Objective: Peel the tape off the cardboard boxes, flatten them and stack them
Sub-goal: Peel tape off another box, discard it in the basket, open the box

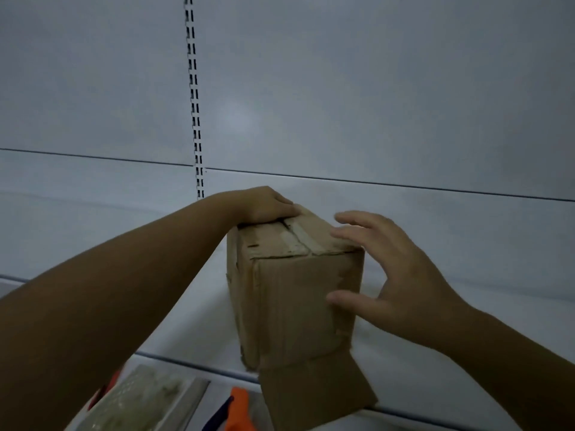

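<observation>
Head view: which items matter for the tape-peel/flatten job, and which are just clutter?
Job:
- cardboard box, upright on the shelf
- tape along its top seam
- left hand on the top far edge
- right hand open beside it

Lying about:
- orange object, bottom edge
- greenish flat slab

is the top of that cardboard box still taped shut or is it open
Shut. On the cardboard box, the top flaps meet flat at a centre seam with a pale tape strip along it. A bottom flap hangs open toward the camera.
</observation>
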Demonstrator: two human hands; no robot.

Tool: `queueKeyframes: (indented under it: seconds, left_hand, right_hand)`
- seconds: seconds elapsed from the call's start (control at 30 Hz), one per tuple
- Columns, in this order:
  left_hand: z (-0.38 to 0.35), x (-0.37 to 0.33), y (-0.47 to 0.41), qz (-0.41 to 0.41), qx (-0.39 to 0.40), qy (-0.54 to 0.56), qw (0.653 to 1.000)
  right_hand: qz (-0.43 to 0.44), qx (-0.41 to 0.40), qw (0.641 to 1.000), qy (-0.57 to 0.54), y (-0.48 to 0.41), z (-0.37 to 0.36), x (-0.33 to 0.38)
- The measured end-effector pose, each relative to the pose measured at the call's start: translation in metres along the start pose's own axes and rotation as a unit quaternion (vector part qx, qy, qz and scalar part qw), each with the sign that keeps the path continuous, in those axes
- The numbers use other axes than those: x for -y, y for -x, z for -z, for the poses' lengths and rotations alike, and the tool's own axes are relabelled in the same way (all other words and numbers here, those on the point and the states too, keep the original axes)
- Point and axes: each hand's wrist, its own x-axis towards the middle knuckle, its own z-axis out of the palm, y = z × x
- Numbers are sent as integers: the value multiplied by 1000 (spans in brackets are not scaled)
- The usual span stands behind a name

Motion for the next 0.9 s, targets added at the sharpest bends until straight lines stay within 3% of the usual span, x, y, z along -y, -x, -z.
queueKeyframes:
  seconds: [0.13,0.27,0.57,0.73,0.9]
  left_hand:
    - [-4,0,5,11,-16,-12,1000]
    - [-6,1,7,20,-30,-23,999]
    - [-9,3,2,21,-59,-20,998]
    - [-11,4,3,15,-109,5,994]
    - [-12,4,10,-5,-217,55,975]
  right_hand:
    - [136,37,989,43,-13,-18,-1]
    - [174,-29,984,-1,-21,-26,-5]
    - [193,-69,979,-20,-30,-26,-7]
    - [199,-48,978,-45,-37,-22,-8]
    - [111,17,975,-191,-48,-14,-19]
